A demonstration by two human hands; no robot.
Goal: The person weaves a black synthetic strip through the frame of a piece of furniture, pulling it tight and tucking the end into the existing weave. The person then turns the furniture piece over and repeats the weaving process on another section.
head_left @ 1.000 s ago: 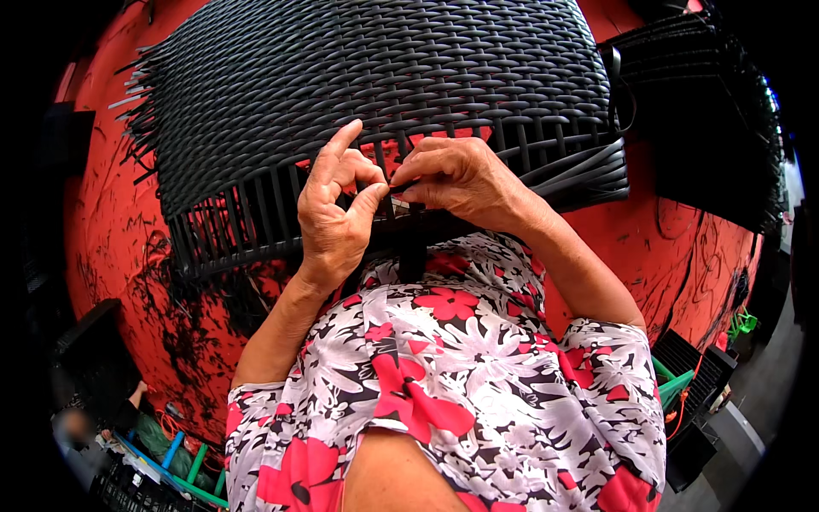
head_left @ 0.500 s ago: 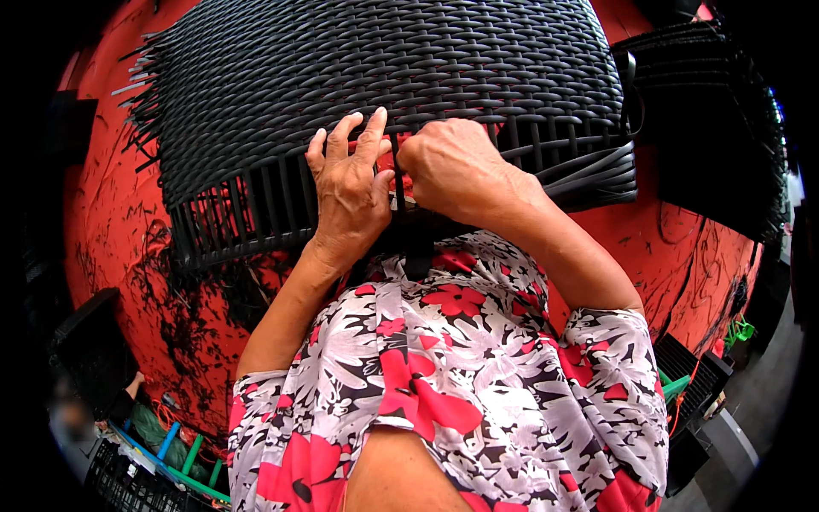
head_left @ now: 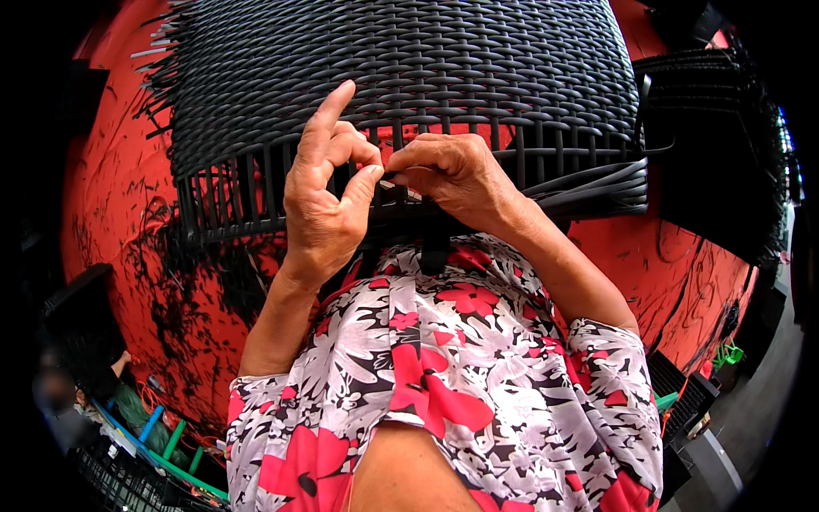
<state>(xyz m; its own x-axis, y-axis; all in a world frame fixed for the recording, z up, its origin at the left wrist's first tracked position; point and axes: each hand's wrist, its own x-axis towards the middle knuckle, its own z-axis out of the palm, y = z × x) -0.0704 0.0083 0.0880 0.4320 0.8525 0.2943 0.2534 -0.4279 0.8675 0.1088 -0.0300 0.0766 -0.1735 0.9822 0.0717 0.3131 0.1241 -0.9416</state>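
Observation:
A black woven wicker panel (head_left: 401, 72) of synthetic strands spans the top of the view, with bare upright strands along its near edge. My left hand (head_left: 328, 192) is over that edge, thumb and a fingertip pinched together while another finger points up. My right hand (head_left: 465, 179) is also closed in a pinch, its fingertips meeting those of the left. A short bit of dark strand shows between the fingertips; most of it is hidden. To the right of my right hand, a bundle of loose black strands (head_left: 597, 188) lies along the panel's near edge.
Loose strand ends (head_left: 158, 81) stick out at the panel's left. Black scraps (head_left: 192, 290) litter the red floor covering (head_left: 128, 196). Dark stacked panels (head_left: 712, 154) stand at the right. Blue and green bars (head_left: 162, 439) are at the lower left, near a blurred person.
My left hand has gone from spread fingers to a pinch with one finger raised. My right hand has turned from a fist over the strands to a pinch beside the left.

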